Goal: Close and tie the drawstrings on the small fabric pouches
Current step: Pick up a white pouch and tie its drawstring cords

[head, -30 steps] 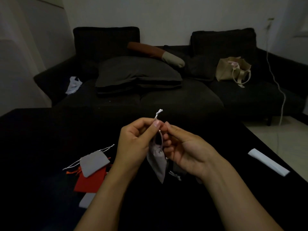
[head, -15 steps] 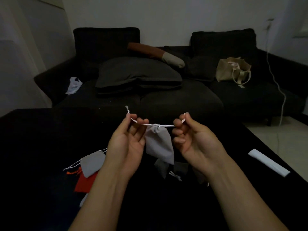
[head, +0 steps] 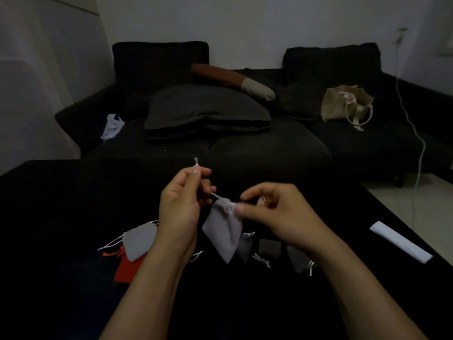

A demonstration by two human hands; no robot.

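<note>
Head view: left hand [head: 180, 207] pinches drawstring [head: 196, 163]; right hand [head: 274, 212] pinches grey pouch [head: 223, 231] (contents hidden).

A pouch [head: 224, 231] hangs between the hands above the worktop [head: 61, 217]. Left of it on the worktop lies another pouch [head: 139, 242]; far right, a folded strip [head: 399, 241]. Beyond the worktop stands a sofa [head: 245, 148].

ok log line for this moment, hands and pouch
left hand: pinches drawstring end, raised | right hand: pinches grey pouch at cinched neck | pouch: held above table | knot: cannot tell
</note>
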